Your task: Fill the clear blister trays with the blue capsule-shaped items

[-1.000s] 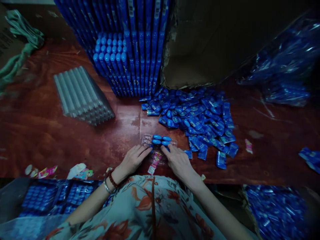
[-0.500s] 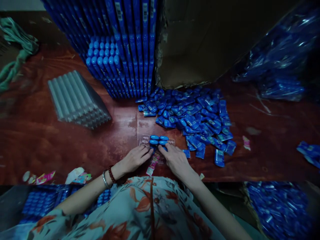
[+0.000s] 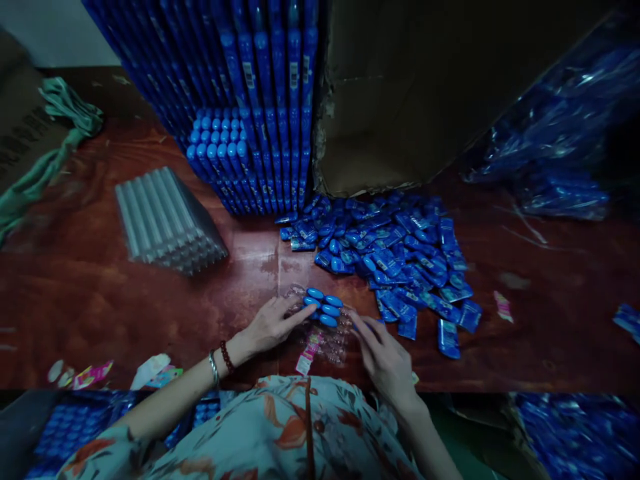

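A clear plastic tray [image 3: 336,343] with moulded cavities lies slightly turned on the table before me. Several small blue packets [image 3: 330,311] with glossy oval ends sit in rows toward its far side. My left hand [image 3: 273,325] is at the tray's left edge, fingers on the rim and thumb resting on a blue end. To the right, my right hand [image 3: 384,363] has its fingers stretched out and apart beside the tray's right edge. A loose blue packet shows partly behind those fingers. A pink and white wrapper [image 3: 309,353] is visible at the tray's near left part.
Loose blue packets [image 3: 395,260] are heaped beyond the tray, before an open cardboard box [image 3: 375,153]. Filled blue trays [image 3: 273,127] stand stacked at the back. Nested clear trays [image 3: 167,217] lie left. Bagged blue packets [image 3: 555,147] are at right, scraps [image 3: 150,370] near the front edge.
My right hand has left the blue packets in the tray and moved right. The tray has turned slightly, and more blue ends show. My left hand stays at its left side.
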`<state>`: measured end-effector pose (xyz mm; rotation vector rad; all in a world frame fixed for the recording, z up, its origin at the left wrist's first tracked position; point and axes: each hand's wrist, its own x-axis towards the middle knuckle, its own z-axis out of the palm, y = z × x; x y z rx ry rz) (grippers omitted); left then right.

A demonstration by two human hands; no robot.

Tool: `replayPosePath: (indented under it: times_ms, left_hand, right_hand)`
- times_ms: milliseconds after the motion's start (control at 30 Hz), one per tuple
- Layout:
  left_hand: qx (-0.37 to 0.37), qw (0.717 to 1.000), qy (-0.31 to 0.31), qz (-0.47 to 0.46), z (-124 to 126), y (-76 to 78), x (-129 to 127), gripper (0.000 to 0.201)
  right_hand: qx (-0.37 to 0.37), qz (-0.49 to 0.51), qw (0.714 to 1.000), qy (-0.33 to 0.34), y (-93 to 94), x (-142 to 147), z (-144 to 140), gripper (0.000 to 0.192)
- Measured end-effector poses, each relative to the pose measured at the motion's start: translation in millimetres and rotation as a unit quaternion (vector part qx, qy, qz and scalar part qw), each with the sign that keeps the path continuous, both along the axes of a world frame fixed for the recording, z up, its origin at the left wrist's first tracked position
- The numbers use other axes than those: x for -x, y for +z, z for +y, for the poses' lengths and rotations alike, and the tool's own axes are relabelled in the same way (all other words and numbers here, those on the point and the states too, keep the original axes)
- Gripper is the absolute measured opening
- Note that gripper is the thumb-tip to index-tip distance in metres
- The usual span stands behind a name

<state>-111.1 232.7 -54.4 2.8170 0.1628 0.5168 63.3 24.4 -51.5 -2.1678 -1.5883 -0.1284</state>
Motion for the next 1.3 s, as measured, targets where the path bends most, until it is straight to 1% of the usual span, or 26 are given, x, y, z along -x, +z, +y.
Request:
replayPosePath:
  times_ms: [67, 133, 167, 233, 300, 367, 433, 467, 533, 567, 633, 700, 767, 867, 933, 1000, 1100, 1200, 1300]
  left_hand:
    - [0.050, 0.994, 0.079, -0.050, 18, -0.1, -12, 0.033]
    - [0.073, 0.985, 0.143, -0.062, 42, 0.9, -35, 0.030]
    - [0.067, 0.985, 0.155, -0.047, 53, 1.6, -48, 0.029]
    - [0.022, 0.989, 0.148, 0.018, 71, 2.9, -77, 0.030]
    - [-0.041, 0.986, 0.130, 0.094, 78, 3.9, -102, 0.036]
    - [-0.087, 0.977, 0.127, 0.144, 76, 4.9, -119, 0.042]
    - [-0.108, 0.967, 0.142, 0.180, 70, 6.3, -125, 0.045]
    - [-0.113, 0.964, 0.148, 0.192, 68, 7.3, -124, 0.047]
    - [-0.108, 0.959, 0.153, 0.211, 67, 9.5, -112, 0.052]
    - [-0.093, 0.960, 0.150, 0.218, 68, 10.7, -103, 0.054]
    - [-0.038, 0.966, 0.144, 0.214, 72, 13.4, -78, 0.055]
    - [0.041, 0.973, 0.142, 0.175, 74, 16.7, -48, 0.048]
    - [0.124, 0.976, 0.146, 0.108, 69, 21.0, -19, 0.038]
    - [0.236, 0.956, 0.173, 0.024, 48, 28.5, 14, 0.030]
    - [0.270, 0.946, 0.180, -0.016, 27, 31.4, 24, 0.026]
    - [0.271, 0.950, 0.149, -0.042, 5, 29.5, 27, 0.021]
    - [0.243, 0.962, 0.110, -0.055, -20, 16.4, 23, 0.013]
    - [0.177, 0.977, 0.106, -0.058, -30, -0.5, 19, 0.020]
    - [0.093, 0.992, 0.065, -0.061, -31, -9.7, 18, 0.028]
  right_hand:
    - [-0.005, 0.002, 0.999, -0.037, -4.0, -12, -11, 0.035]
    - [0.046, -0.014, 0.998, -0.041, -5.7, -23, -16, 0.026]
    - [0.085, -0.026, 0.996, -0.031, -6.1, -28, -16, 0.024]
    - [0.167, -0.050, 0.985, -0.011, -6.1, -33, -12, 0.024]
    - [0.222, -0.062, 0.973, -0.006, -5.4, -34, -6, 0.032]
    - [0.247, -0.052, 0.968, -0.011, -3.8, -33, 0, 0.037]
    - [0.255, -0.022, 0.967, -0.014, -1.3, -32, 4, 0.036]
    - [0.256, -0.004, 0.967, -0.014, -0.1, -33, 4, 0.035]
    - [0.255, 0.030, 0.966, -0.013, 2.2, -34, 2, 0.029]
    - [0.248, 0.047, 0.967, -0.015, 3.1, -35, 0, 0.027]
    - [0.217, 0.095, 0.971, -0.020, 4.9, -33, -6, 0.027]
    - [0.157, 0.170, 0.973, -0.019, 6.8, -27, -11, 0.032]
    - [0.079, 0.248, 0.966, -0.004, 7.7, -14, -11, 0.035]
    - [-0.035, 0.300, 0.953, 0.022, 2.6, 11, -3, 0.025]
    - [-0.084, 0.295, 0.951, 0.040, -6.7, 22, 4, 0.023]
    - [-0.108, 0.269, 0.955, 0.058, -17.4, 26, 9, 0.025]
    - [-0.104, 0.190, 0.973, 0.080, -25.3, 20, 10, 0.027]
    - [-0.045, 0.082, 0.991, 0.097, -15.8, 13, 10, 0.025]
    - [0.035, -0.025, 0.994, 0.101, 2.6, 15, 16, 0.026]
